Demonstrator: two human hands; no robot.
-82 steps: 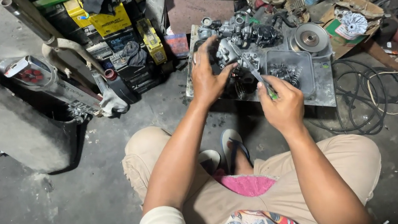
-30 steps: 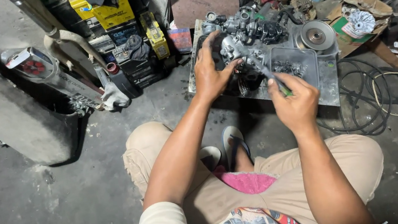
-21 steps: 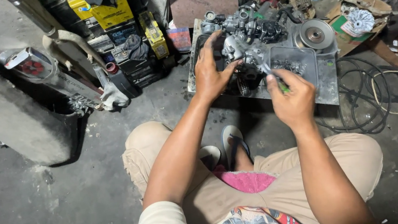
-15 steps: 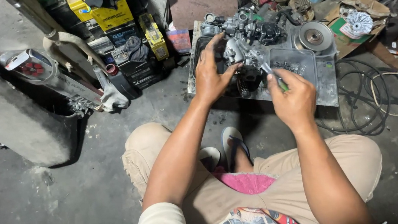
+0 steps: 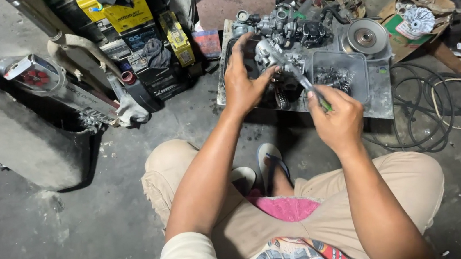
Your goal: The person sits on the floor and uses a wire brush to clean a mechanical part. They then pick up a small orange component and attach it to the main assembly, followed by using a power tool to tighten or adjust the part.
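Note:
A grey metal engine part (image 5: 269, 54) sits on a metal tray (image 5: 379, 102) on the floor in front of me. My left hand (image 5: 243, 81) grips that part from the left, fingers spread over it. My right hand (image 5: 336, 118) is closed around the green handle of a screwdriver (image 5: 308, 86). The shaft points up and left into the engine part. A small grey dish (image 5: 358, 64) with several springs and bolts lies just beyond my right hand.
More engine pieces and a round pulley (image 5: 367, 36) crowd the tray's far side. Yellow and black batteries (image 5: 129, 19) stack at the back left. An exhaust pipe (image 5: 55, 86) leans at left. Coiled black cable (image 5: 434, 116) lies at right. My sandalled foot (image 5: 273, 165) rests below the tray.
Both hands stay on the engine part and screwdriver. The right hand has shifted slightly with the screwdriver; the view has drifted a little.

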